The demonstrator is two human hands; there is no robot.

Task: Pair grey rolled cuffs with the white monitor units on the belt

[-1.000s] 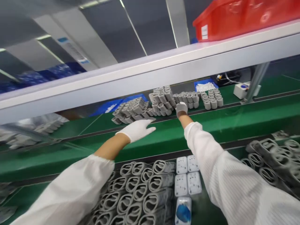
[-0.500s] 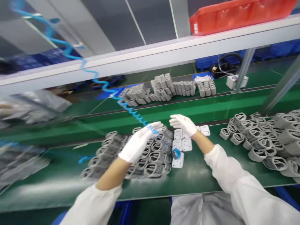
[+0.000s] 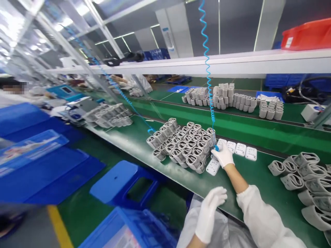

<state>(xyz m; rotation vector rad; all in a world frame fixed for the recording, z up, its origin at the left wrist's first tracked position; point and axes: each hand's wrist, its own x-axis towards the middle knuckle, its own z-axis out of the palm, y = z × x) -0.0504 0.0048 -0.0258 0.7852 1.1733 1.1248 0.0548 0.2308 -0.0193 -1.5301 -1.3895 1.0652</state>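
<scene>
My right hand [image 3: 224, 156], in a white glove, reaches over the green bench with its fingers closed on a blue band [image 3: 216, 148] at the lower end of a blue coiled cord [image 3: 207, 55]. Beneath and beside these fingers lie several small white plastic plates [image 3: 213, 166], some partly covered by the hand. My gloved left hand [image 3: 210, 213] is in front of the bench edge, above my lap, fingers stretched out and holding nothing. Just left of the plates, rolled grey cuffs [image 3: 191, 144] stand packed in rows.
More grey cuffs [image 3: 310, 172] are heaped at the right, and others sit on the rear belt [image 3: 223, 94]. A white shelf [image 3: 181, 65] crosses above with a red bin [image 3: 307, 34]. Left of me are a blue stool [image 3: 116, 182] and a blue crate [image 3: 124, 227].
The view has swung left. My left hand has drawn back from above the cuffs to my lap. My right hand has come down to the plates and closed on the blue band.
</scene>
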